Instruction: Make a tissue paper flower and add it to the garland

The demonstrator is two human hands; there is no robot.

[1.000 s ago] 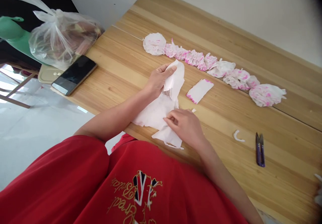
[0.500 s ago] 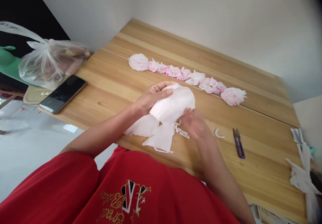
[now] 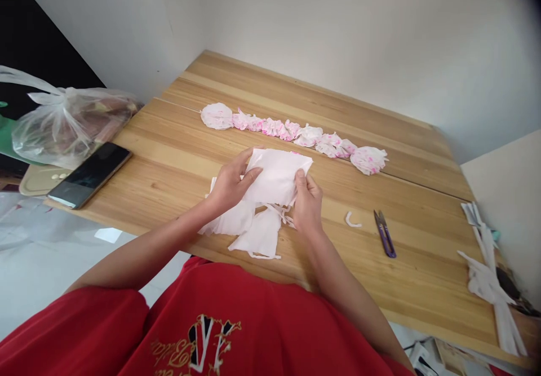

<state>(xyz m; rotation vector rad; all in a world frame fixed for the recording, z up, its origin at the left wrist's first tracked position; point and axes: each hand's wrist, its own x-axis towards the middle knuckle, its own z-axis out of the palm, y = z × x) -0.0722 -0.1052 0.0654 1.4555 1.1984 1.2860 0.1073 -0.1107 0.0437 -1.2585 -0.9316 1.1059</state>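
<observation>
Between my two hands is a folded sheet of thin white tissue [image 3: 274,176], roughly rectangular and held nearly flat. My left hand [image 3: 232,183] grips its left side, thumb on top and fingers underneath. My right hand [image 3: 307,198] pinches the lower right edge with the thumb on top. Below it on the table lie cut white tissue pieces [image 3: 257,235] and thin strips, partly covered by the sheet and my hands. Beyond my hands stretches a row of crumpled white and pink tissue flowers [image 3: 276,128], with a round white one at the left end.
Purple-handled thread snips [image 3: 384,235] lie on the wooden table [image 3: 422,274] to the right, beside a curled white scrap [image 3: 351,220]. A phone [image 3: 91,174] and a knotted clear plastic bag [image 3: 74,125] sit at the left. White strips [image 3: 490,280] hang over the right edge.
The sheet was curved over in my hands and now lies flatter, spread between them. My right hand has come up to grip its right edge. The view has shifted slightly.
</observation>
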